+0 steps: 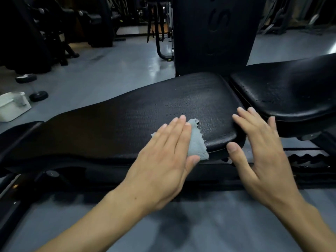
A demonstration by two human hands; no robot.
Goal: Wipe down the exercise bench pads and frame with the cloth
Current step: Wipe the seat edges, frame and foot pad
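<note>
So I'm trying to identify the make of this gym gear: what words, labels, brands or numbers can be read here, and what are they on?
No text can be read.
Tall black panel behind the bench: embossed curved shapes, perhaps a logo, too dark to read.
Long bench pad, seat pad and grey cloth: no lettering visible.
White container on the floor: no label visible.

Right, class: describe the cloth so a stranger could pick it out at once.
Find the long black bench pad across the middle. At its near edge, the left hand presses the cloth: small, crumpled, pale blue-grey, the only light thing on the pad.
</note>
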